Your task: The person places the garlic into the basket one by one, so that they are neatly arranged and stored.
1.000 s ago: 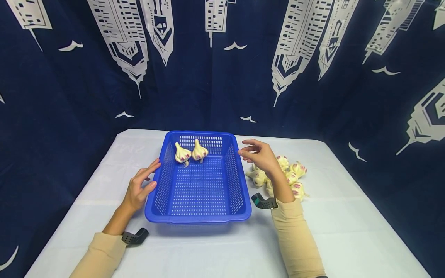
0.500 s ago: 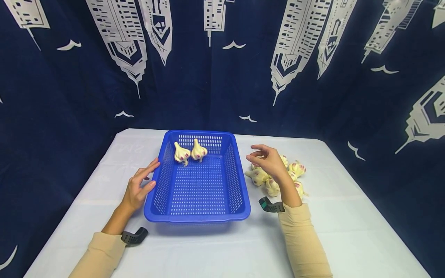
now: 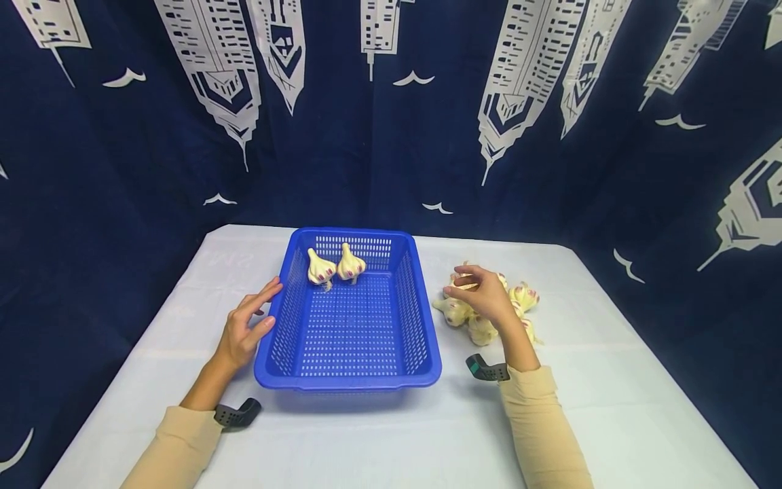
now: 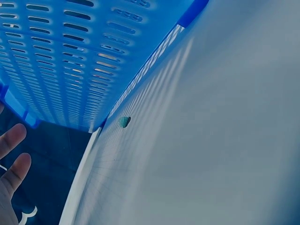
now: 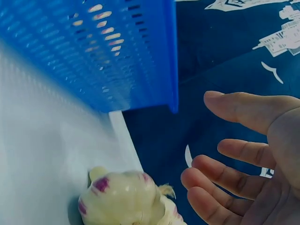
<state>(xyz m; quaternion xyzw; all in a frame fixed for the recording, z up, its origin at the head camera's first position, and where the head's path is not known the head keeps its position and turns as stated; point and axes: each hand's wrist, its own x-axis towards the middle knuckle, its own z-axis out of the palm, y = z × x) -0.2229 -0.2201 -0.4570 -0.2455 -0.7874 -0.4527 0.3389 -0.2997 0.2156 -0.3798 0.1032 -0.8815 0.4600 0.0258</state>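
Moving the right hand (image 3: 485, 293) away from the blue basket (image 3: 347, 384); hovering by the basket's right rim a second ago, and now hanging farther right, over the left part of the garlic pile (image 3: 453, 312). Holding nothing in that hand, parting the thumb from the loosely curved fingers and showing a bare palm in the right wrist view. Keeping the left hand (image 3: 240, 334) in the same place at the basket's left rim, stretching the fingers out and gripping nothing.

Showing two bulbs (image 3: 321, 269) inside the basket, unchanged since then, sitting side by side toward the far left corner with necks pointing up. Leaving the garlic pile outside the basket, lying on the white tabletop (image 3: 403, 441) to its right.

Counting one basket, two bulbs within it, and at least six more in the pile, perhaps others too behind the right hand and forearm. Wearing two dark wristbands (image 3: 237, 414), one per arm, below two tan sleeves (image 3: 544, 424). Facing one dark blue backdrop (image 3: 366, 149) with white buildings printed upside down.
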